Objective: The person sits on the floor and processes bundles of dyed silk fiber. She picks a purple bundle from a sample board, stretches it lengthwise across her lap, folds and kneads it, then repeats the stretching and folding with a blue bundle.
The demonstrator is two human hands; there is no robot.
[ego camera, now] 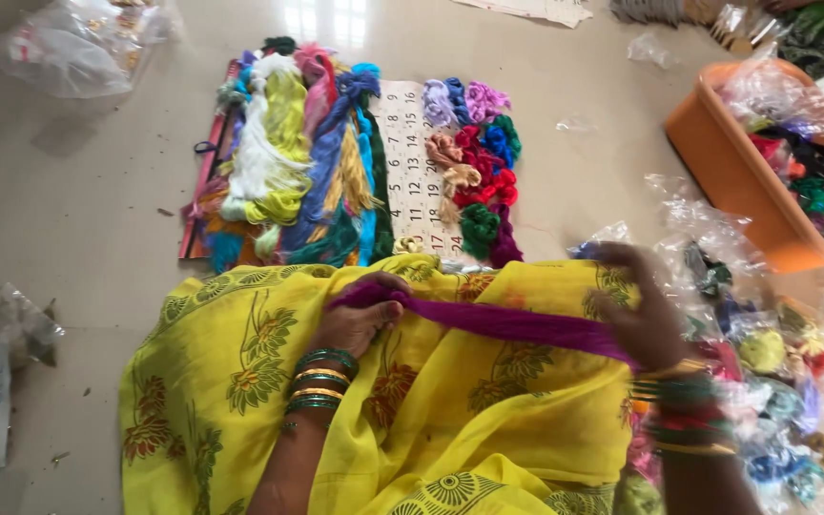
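A long purple skein of thread stretches across my lap between both hands. My left hand grips its left end, fingers curled around it, bangles on the wrist. My right hand holds the right end, also with bangles. Beneath lies my yellow flowered cloth. Ahead on the floor, a printed sheet with rows of numbers carries long thread bundles in several colours on its left and small knotted skeins on its right.
An orange plastic tub with bagged threads stands at the right. Clear bags with coloured skeins lie by my right side. A crumpled plastic bag sits far left, another small one near left.
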